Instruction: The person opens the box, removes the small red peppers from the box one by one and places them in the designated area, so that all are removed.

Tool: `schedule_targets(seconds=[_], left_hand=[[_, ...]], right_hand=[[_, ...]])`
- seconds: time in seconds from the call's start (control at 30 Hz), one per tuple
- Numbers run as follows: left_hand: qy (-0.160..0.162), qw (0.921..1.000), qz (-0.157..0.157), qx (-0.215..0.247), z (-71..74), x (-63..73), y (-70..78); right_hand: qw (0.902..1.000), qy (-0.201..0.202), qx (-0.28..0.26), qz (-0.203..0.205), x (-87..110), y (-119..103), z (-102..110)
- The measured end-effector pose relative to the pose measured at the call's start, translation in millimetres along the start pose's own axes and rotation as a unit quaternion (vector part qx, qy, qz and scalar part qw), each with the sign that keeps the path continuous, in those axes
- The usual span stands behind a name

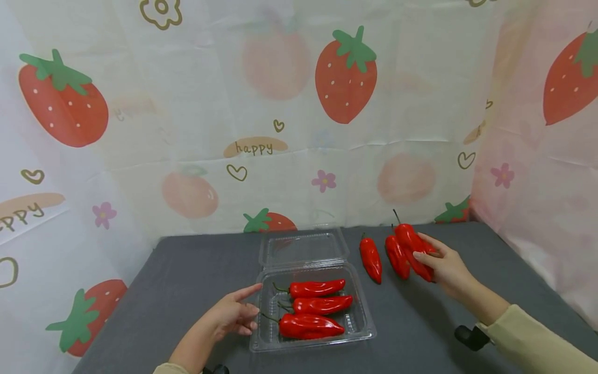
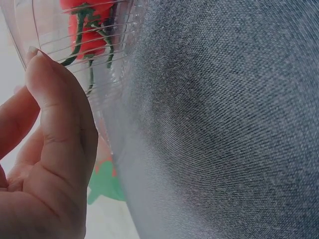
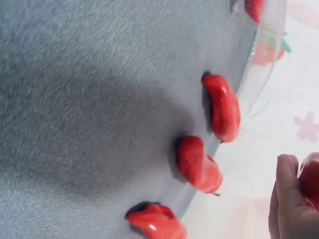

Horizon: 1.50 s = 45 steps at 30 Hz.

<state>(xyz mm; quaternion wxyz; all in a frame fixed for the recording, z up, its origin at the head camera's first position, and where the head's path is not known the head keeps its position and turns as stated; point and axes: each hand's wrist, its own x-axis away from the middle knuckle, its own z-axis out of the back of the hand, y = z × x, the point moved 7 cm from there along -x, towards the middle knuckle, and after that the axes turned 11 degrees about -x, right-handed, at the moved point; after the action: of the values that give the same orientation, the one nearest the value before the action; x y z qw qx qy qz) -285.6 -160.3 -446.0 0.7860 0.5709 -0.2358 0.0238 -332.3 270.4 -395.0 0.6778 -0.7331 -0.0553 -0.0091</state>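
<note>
My right hand grips a red pepper above the table, stem pointing up and away. In the right wrist view this held pepper shows only partly at the edge. My left hand is at the left side of a clear plastic box, its index finger stretched out to the rim and the other fingers loosely bent. Inside the box lie three red peppers, a back one, a middle one and a front one, stems to the left.
On the grey table, right of the box, lie a red pepper and another. A third loose pepper shows in the right wrist view. The box's lid lies open behind it. A strawberry-print cloth hangs behind.
</note>
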Motion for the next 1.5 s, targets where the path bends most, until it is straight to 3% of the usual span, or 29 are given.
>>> schedule_targets(seconds=[1.1, 1.5], left_hand=[[-0.003, 1.0000, -0.009, -0.003, -0.1, 1.8, 0.1], [-0.004, 1.0000, -0.007, -0.002, -0.1, 1.1, -0.3]], right_hand=[[0.9993, 0.035, 0.007, 0.009, -12.5, 6.9, 39.6], [0.9979, 0.065, -0.001, 0.004, -13.6, 14.3, 57.6]])
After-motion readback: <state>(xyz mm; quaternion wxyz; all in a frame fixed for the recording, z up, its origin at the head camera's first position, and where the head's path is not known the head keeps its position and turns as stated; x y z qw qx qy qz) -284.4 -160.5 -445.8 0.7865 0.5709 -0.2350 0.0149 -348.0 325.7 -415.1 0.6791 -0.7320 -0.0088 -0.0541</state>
